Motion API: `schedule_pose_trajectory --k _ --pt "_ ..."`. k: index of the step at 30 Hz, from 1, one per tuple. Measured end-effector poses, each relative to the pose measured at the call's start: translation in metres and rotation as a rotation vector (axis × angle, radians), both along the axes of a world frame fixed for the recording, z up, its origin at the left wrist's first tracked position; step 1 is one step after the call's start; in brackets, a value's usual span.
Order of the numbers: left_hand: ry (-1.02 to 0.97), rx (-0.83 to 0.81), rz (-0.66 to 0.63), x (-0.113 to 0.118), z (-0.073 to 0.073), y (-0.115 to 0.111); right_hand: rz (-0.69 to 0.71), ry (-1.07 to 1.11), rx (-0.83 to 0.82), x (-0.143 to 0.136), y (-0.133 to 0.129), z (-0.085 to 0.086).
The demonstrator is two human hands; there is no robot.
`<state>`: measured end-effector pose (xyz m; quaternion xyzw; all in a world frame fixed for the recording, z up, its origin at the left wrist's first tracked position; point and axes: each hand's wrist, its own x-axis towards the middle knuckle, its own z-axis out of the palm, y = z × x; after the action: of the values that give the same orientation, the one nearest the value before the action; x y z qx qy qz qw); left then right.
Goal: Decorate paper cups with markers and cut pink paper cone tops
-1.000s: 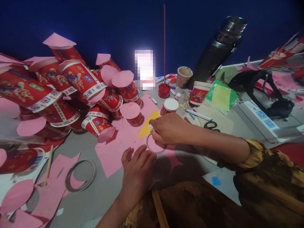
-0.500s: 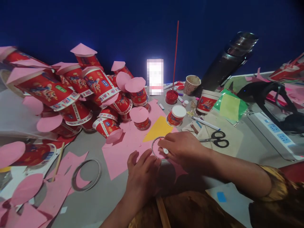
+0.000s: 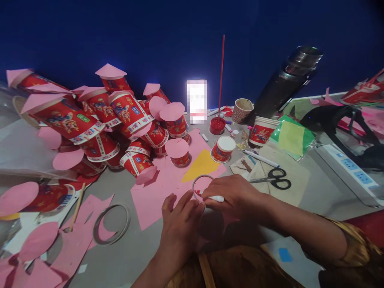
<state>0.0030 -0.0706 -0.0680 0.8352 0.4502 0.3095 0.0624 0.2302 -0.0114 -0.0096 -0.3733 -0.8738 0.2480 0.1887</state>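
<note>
A thin grey ring (image 3: 193, 185) lies flat on pink paper (image 3: 150, 200) in front of me. My left hand (image 3: 181, 218) holds the ring's near-left rim down with bent fingertips. My right hand (image 3: 231, 196) is closed round a white marker pen (image 3: 216, 198), with the pen's low end inside the ring near the rim. Red shows by the fingertips there; the pen tip itself is hard to make out. Part of the ring's right side is hidden under my right hand. A yellow paper piece (image 3: 199, 165) sits on the pink sheet just beyond.
Red paper cups with pink paper tops (image 3: 129, 114) are piled at the left. A second ring (image 3: 95, 228) lies among pink scraps. Scissors (image 3: 280, 179), a pen (image 3: 261, 158), a black thermos (image 3: 283, 86) and a power strip (image 3: 348, 168) stand or lie on the right.
My right hand has shifted slightly down round the ring, and the pen now leans with its white end pointing right. The left hand stays at the ring. The whole view has shifted slightly.
</note>
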Motion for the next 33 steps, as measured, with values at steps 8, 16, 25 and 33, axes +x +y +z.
schedule_pose_trajectory --k 8,16,25,33 --pt "0.033 -0.052 -0.071 -0.009 0.017 0.009 -0.632 0.316 -0.038 0.052 -0.015 0.022" --pt "0.214 -0.079 -0.039 0.002 0.028 0.033 -0.954 0.407 -0.057 0.098 -0.027 0.015" --pt "0.183 -0.126 0.047 0.006 0.03 0.038 -1.065 0.709 -0.255 0.106 -0.037 -0.018" --pt "0.257 -0.001 0.326 -0.064 0.053 0.013 -1.105 0.734 -0.3 0.122 -0.041 -0.023"
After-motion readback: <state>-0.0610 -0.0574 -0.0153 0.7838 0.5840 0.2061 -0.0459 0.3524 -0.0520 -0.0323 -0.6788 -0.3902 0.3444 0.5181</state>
